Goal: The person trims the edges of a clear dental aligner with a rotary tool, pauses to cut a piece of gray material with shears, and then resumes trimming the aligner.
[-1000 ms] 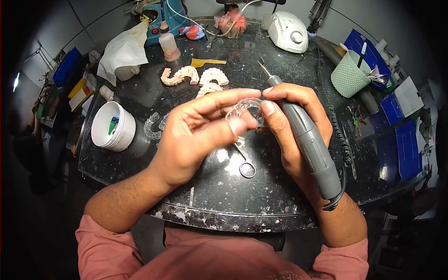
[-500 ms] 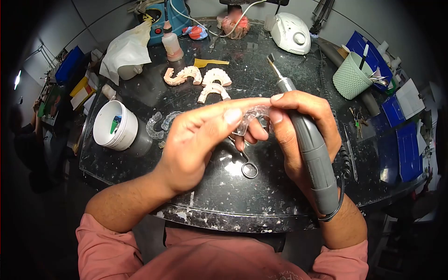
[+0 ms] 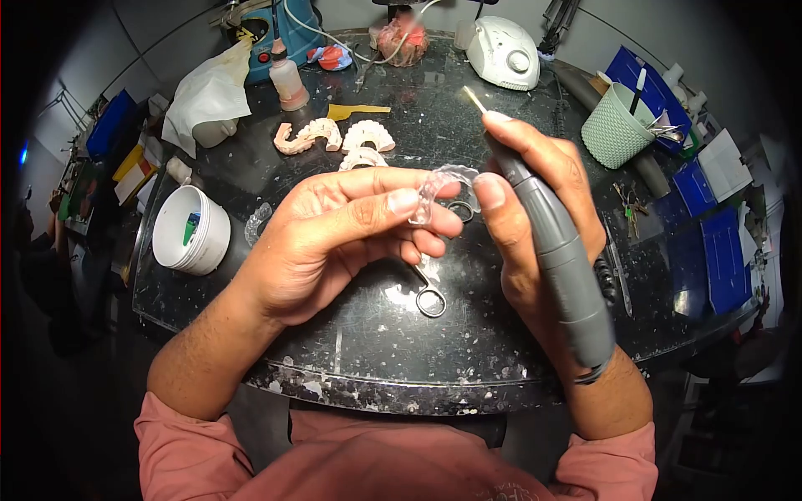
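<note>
My left hand (image 3: 322, 225) pinches a clear dental aligner (image 3: 428, 190) between thumb and fingers, its arch facing my right hand. In my right hand (image 3: 511, 234) is a dark grey rotary handpiece (image 3: 558, 250), its thin tip pointing up and away to the left. The right thumb is right at the aligner's edge. Under the hands lies a pair of scissors (image 3: 423, 277), partly hidden by my fingers. Beyond the left hand sit pale dental casts (image 3: 368, 135), one partly covered by that hand. Another clear aligner (image 3: 256, 220) shows beside the left wrist.
A white tub (image 3: 209, 238) stands at the left, near a squeeze bottle (image 3: 290, 88) and a blue machine (image 3: 294, 42). At the back right is a white control unit (image 3: 501, 58). A pale green cup (image 3: 614, 134), keys (image 3: 631, 204) and a slim metal tool (image 3: 618, 271) lie rightward.
The handpiece has tipped left and its end has shifted. My right fingers have eased off the aligner, which has turned and shows more plainly. The view has shifted slightly to the right.
</note>
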Motion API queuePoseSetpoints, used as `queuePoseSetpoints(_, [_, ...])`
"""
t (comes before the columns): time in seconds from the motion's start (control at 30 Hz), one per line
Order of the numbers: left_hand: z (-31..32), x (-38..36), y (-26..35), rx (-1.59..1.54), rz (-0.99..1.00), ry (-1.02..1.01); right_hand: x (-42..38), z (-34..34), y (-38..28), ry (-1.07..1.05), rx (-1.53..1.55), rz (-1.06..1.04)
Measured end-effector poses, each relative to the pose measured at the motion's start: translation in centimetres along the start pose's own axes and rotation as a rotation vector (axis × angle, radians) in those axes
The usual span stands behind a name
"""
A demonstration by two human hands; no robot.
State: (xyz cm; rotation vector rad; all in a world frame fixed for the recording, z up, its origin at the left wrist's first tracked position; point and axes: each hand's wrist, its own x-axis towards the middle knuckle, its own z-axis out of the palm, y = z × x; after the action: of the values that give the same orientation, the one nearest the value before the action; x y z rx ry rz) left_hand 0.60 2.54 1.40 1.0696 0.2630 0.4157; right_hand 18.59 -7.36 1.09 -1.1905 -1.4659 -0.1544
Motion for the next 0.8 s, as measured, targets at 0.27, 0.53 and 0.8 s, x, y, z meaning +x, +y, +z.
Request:
queuePoseSetpoints(0.27, [-0.3,0.1,0.0,-0.078,0.054,0.080,-0.2,0.0,1.2,-0.141,0.074,-0.250])
queuePoseSetpoints(0.53, [-0.6,0.2,-0.4,-0.080,0.130,0.121,-0.1,0.6,1.5,-0.222,0.089,-0.328])
queuePoseSetpoints(0.8, [0.2,-0.1,-0.4,-0.028,0.130,0.116,0.1,1.7,1.3,0.002,0.158,-0.331])
